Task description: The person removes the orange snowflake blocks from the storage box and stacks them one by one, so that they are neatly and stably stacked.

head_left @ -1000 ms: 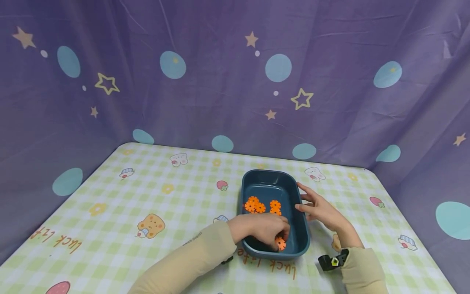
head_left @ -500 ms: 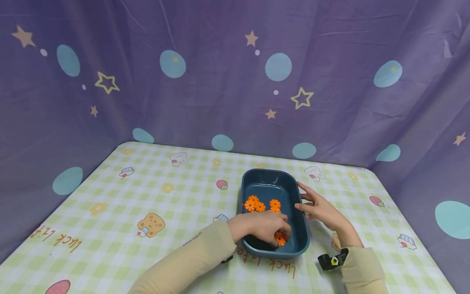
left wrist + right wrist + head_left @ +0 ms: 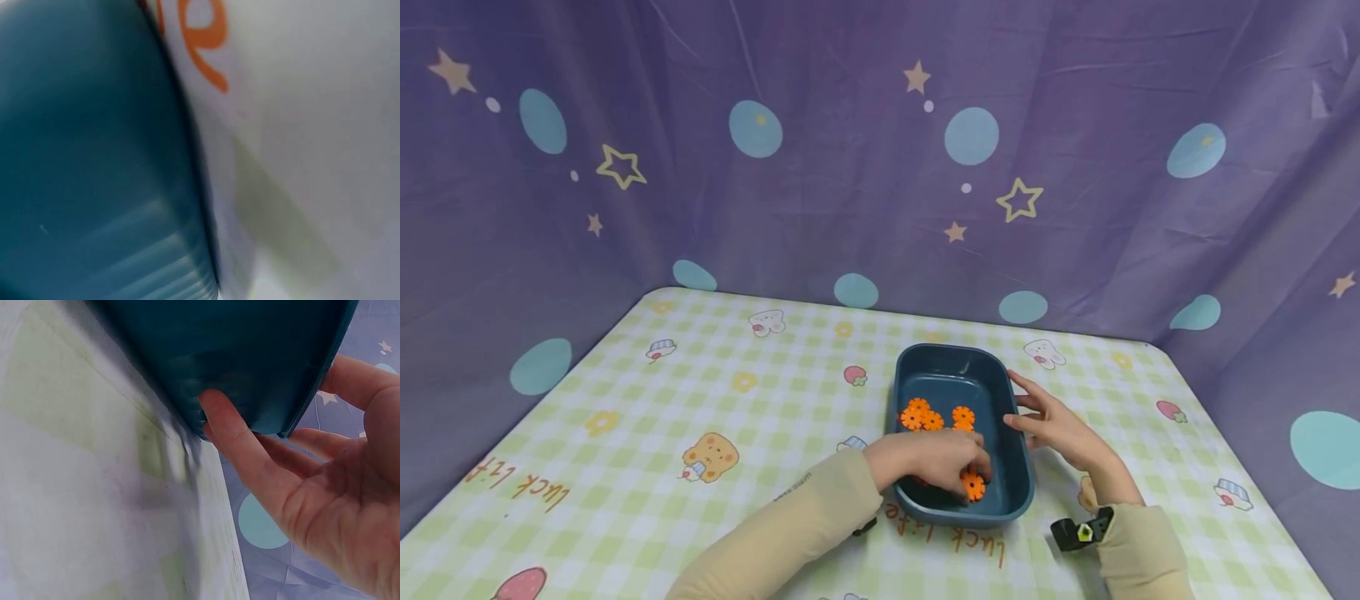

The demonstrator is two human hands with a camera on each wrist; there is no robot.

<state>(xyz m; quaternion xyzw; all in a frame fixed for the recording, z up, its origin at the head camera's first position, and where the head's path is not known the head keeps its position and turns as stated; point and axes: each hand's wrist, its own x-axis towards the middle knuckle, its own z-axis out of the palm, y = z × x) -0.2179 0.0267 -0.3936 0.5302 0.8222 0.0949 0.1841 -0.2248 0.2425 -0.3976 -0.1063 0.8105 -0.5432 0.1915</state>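
A dark blue rectangular bin (image 3: 955,367) holds several orange flower-shaped plastic discs (image 3: 917,415). My left hand (image 3: 936,462) reaches over the bin's left rim, its fingers curled down inside and pinching one orange disc (image 3: 973,487) near the front end. The fingertips are partly hidden. My right hand (image 3: 1060,429) rests against the bin's right side with its fingers extended, touching the rim and outer wall; the right wrist view shows those fingers (image 3: 228,419) on the wall. In the left wrist view only the bin's outer wall (image 3: 94,156) appears, without the hand.
Under the bin lies a green-and-white checked tablecloth (image 3: 625,467) with printed cartoons and lettering. A purple curtain (image 3: 850,208) with stars and blue ovals surrounds the table's back and sides. A black wrist strap with a device (image 3: 1078,532) sits on the right wrist.
The left hand and the disc at its fingertips have shifted slightly away from the front wall, inside the bin. My right hand and the bin stay in place.
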